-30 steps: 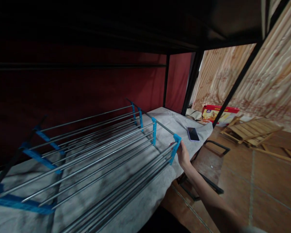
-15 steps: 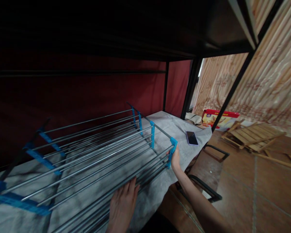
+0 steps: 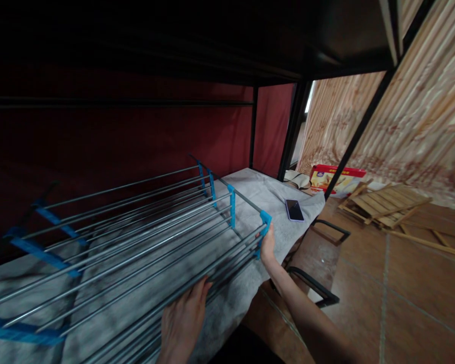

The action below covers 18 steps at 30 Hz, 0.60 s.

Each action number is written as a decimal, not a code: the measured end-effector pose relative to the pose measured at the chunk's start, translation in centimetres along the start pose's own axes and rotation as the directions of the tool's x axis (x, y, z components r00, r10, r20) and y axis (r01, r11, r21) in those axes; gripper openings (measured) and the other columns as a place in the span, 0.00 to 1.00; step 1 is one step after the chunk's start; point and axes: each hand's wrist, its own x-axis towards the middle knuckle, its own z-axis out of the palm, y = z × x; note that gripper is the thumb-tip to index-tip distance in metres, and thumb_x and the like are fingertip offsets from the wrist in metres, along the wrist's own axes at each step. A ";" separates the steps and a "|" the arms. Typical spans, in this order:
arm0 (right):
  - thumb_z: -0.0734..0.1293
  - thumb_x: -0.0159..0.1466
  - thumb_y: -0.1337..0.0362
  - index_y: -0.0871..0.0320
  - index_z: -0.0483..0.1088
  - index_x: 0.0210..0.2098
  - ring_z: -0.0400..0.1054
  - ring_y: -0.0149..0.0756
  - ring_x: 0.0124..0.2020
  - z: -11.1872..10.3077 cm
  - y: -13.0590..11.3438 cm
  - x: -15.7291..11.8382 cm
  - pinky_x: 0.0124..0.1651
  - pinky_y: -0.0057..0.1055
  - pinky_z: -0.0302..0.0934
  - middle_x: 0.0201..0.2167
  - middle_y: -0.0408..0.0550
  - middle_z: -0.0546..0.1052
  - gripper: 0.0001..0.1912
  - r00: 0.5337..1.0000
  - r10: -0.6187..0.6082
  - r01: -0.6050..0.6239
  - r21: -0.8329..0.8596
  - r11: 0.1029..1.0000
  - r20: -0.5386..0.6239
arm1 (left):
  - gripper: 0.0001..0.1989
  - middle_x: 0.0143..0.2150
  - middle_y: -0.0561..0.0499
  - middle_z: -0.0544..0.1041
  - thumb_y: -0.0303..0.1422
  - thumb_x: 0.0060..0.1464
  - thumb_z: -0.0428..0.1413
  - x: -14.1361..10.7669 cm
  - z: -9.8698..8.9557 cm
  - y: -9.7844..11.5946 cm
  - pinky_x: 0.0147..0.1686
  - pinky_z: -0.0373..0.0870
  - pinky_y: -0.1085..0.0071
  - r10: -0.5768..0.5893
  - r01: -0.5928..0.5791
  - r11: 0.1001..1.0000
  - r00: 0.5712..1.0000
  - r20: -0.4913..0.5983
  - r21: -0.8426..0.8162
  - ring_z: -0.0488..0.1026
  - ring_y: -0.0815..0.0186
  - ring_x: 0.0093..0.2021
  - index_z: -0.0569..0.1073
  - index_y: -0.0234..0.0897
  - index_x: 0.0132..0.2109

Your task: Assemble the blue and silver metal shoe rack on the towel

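Observation:
A metal rack with several long rods and blue plastic joints lies across a grey cloth. My right hand is closed around the blue joint at the rack's near right corner; part of its fingers is behind the joint. My left hand rests at the near edge of the rack, its fingers bent over the front rods and their tips partly hidden. Blue joints also show at the rack's left end, where the nearest one reaches the picture's edge.
On the cloth right of the rack lies a phone. A black frame post slants up at the right, under a dark overhead panel. Beyond are a red box, a folded wooden piece and a low bench.
The view has shifted a little, so the rack and surroundings sit slightly further left and mostly higher. Both hands keep their places on the rack.

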 end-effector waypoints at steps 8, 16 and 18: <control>0.51 0.68 0.40 0.52 0.62 0.19 0.57 0.33 0.16 0.1 -0.7 -0.5 0.23 0.34 0.56 0.14 0.41 0.64 0.31 1.000 -0.014 0.014 0.000 1.000 -0.021 | 0.19 0.47 0.50 0.83 0.33 0.69 0.43 0.2 -1.1 0.6 0.37 0.76 0.66 0.024 -0.021 0.999 0.997 0.077 -0.031 0.81 0.59 0.41 0.73 0.45 0.59; 0.51 0.67 0.41 0.52 0.60 0.20 0.55 0.32 0.17 0.6 0.0 -0.4 0.22 0.32 0.54 0.15 0.39 0.62 0.28 0.997 -0.038 0.041 0.054 0.998 -0.061 | 0.21 0.49 0.48 0.82 0.32 0.69 0.40 0.2 -1.2 0.7 0.39 0.74 0.68 0.038 -0.034 0.999 0.991 0.129 -0.033 0.81 0.60 0.44 0.72 0.44 0.60; 0.51 0.68 0.42 0.51 0.58 0.22 0.55 0.32 0.18 0.8 0.4 -0.2 0.23 0.32 0.55 0.16 0.39 0.62 0.26 0.995 -0.061 0.067 0.071 0.995 -0.082 | 0.21 0.49 0.47 0.82 0.32 0.69 0.39 0.3 -1.3 0.8 0.39 0.74 0.68 0.041 -0.037 0.999 0.988 0.147 -0.032 0.81 0.60 0.44 0.72 0.43 0.60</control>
